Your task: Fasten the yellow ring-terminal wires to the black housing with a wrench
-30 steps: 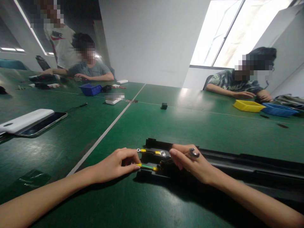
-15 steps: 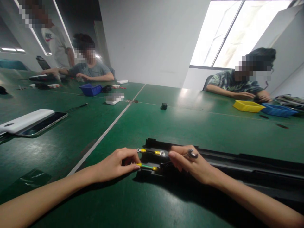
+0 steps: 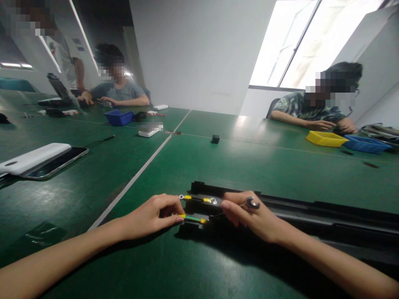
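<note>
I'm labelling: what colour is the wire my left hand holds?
The wire is green between yellow sleeves; head view shows it.

I see three people (image 3: 64, 62) (image 3: 120, 89) (image 3: 307, 108), two blue bins (image 3: 119, 118) (image 3: 368, 143), one yellow bin (image 3: 326, 139), one wrench (image 3: 253, 203), one green wire (image 3: 193, 219) and one black wire (image 3: 197, 199).

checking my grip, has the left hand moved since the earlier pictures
No, the left hand stays in place against the black rail's near end.
</note>
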`<control>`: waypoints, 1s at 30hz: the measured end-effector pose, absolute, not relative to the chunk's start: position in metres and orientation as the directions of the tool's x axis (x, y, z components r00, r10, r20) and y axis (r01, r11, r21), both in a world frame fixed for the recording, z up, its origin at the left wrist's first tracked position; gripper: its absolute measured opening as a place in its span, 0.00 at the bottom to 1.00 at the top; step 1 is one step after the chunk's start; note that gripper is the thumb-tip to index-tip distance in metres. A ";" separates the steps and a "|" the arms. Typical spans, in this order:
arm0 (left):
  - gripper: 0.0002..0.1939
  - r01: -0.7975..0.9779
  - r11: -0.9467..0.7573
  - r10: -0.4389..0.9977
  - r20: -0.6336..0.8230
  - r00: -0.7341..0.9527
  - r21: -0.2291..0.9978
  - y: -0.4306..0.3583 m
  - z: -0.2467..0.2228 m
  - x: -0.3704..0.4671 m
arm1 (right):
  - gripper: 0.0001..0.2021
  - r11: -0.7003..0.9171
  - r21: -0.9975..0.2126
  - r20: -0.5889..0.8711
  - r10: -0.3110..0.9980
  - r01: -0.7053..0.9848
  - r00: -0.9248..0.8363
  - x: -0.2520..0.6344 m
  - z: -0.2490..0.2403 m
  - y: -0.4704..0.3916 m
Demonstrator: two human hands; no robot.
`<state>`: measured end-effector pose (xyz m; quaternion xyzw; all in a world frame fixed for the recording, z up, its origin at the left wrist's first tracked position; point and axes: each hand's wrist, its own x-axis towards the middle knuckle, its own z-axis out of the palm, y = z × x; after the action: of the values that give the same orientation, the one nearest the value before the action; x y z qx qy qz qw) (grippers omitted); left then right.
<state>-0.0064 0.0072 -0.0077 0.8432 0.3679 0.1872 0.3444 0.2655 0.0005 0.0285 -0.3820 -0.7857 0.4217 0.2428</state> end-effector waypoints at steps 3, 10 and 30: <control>0.05 0.487 -0.490 0.749 0.064 0.659 0.723 0.007 -0.007 -0.006 | 0.24 0.360 -0.847 0.066 0.800 0.390 -0.596 0.266 0.029 0.000; 0.05 0.484 -0.473 0.754 0.053 0.655 0.736 0.007 -0.006 -0.005 | 0.28 0.454 -0.839 0.249 0.811 0.299 -0.530 0.269 0.026 0.000; 0.05 0.493 -0.484 0.753 0.057 0.655 0.723 0.005 -0.005 -0.005 | 0.26 0.348 -0.843 0.061 0.820 0.411 -0.570 0.266 0.029 0.000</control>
<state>-0.0047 0.0052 -0.0048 0.8408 0.3705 0.1872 0.3477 0.2664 -0.0005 0.0289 -0.3928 -0.7830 0.4146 0.2466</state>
